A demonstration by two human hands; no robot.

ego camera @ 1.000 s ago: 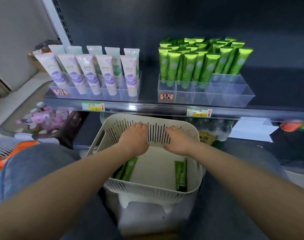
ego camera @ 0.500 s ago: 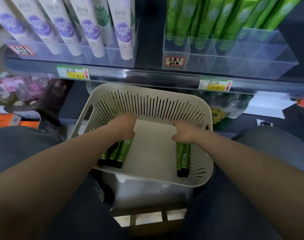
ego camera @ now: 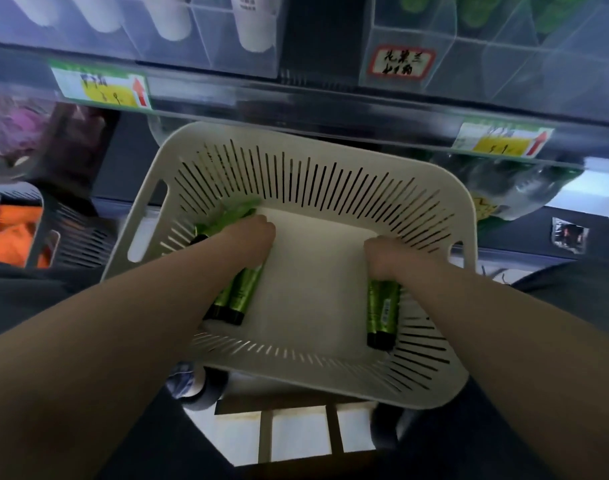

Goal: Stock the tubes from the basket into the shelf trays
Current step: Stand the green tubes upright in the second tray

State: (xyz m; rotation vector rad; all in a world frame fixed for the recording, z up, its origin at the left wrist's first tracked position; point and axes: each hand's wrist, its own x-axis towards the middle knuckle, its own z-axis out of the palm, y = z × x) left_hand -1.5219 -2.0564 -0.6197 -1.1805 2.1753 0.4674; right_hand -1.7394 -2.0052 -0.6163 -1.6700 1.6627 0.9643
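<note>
Left hand (ego camera: 252,237) clamps green black-capped plastic tubes (ego camera: 242,294), right hand (ego camera: 382,254) a second tube pair (ego camera: 382,313), in cream slotted basket (ego camera: 331,147). Multi-tube grips may slip.

Cream-white across the slotted plastic basket (ego camera: 331,148), dark slits fanned round its walls. Green with black caps on the left plastic tubes (ego camera: 242,296) and the right plastic tubes (ego camera: 382,313), the latter with pale print, perhaps lettering. Green, yellow and a red arrow on the paper shelf tag (ego camera: 102,86). Red border, black handwriting on the white tray label (ego camera: 402,60).
</note>
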